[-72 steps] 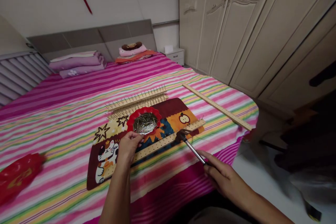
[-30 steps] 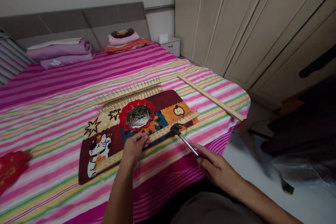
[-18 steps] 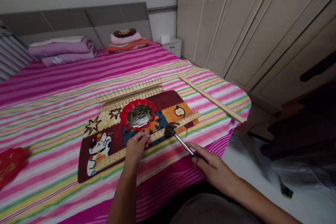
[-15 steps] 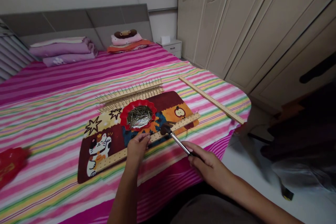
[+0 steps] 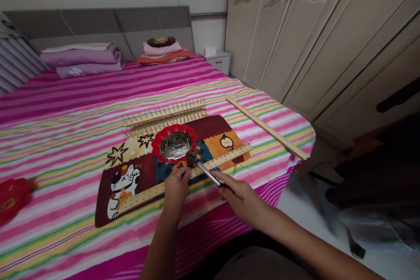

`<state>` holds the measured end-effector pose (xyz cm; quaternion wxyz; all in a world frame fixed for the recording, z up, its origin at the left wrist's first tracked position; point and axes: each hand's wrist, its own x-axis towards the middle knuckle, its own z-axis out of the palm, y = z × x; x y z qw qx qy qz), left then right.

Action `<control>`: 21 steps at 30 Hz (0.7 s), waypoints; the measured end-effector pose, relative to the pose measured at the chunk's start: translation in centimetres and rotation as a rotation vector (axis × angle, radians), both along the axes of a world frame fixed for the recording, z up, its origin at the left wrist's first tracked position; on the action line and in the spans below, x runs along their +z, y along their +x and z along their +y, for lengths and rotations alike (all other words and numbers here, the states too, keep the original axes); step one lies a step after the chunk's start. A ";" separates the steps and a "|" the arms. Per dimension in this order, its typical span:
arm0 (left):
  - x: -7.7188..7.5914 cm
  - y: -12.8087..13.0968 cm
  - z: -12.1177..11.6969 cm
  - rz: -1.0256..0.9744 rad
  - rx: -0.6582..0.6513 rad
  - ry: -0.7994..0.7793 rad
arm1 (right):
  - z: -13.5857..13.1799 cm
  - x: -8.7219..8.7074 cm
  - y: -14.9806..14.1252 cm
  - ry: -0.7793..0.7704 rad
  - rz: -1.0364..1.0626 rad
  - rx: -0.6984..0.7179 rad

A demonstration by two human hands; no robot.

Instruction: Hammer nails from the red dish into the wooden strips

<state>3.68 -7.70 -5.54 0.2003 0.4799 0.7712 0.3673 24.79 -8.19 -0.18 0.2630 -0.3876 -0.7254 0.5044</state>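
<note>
Head view: your right hand [image 5: 241,196] grips the hammer [image 5: 208,172] near the bowl [image 5: 157,141]; your left hand [image 5: 176,186] is pinched at the strip [image 5: 229,155] before the bowl, any nail hidden.

Gray headboard [image 5: 138,19], folded purple bedding [image 5: 80,57], white nightstand [image 5: 219,61] with a white box [image 5: 210,51], cream wardrobe [image 5: 278,26]

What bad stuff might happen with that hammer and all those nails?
The hammer in the right hand has its head right by the left hand, so a missed swing might hit a finger. Its head is also close to the red bowl, so a knock might spill the nails inside. And the strips behind the bowl bristle with nails, which might scratch an arm reaching over.
</note>
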 end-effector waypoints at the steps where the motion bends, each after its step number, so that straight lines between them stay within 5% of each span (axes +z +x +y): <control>1: 0.0 0.0 0.0 0.017 -0.003 0.003 | 0.1 0.0 -0.1 0.018 -0.003 0.000; 8: 0.2 0.2 -0.1 0.079 -0.010 -0.012 | 0.2 0.8 -0.6 0.071 0.053 0.076; 14: 0.5 0.3 -0.1 0.038 -0.002 -0.027 | -0.7 1.7 1.3 0.014 0.104 -0.028; 21: 3.7 -2.5 0.9 0.209 0.087 -0.098 | -1.3 -0.8 4.4 -0.153 0.154 -0.162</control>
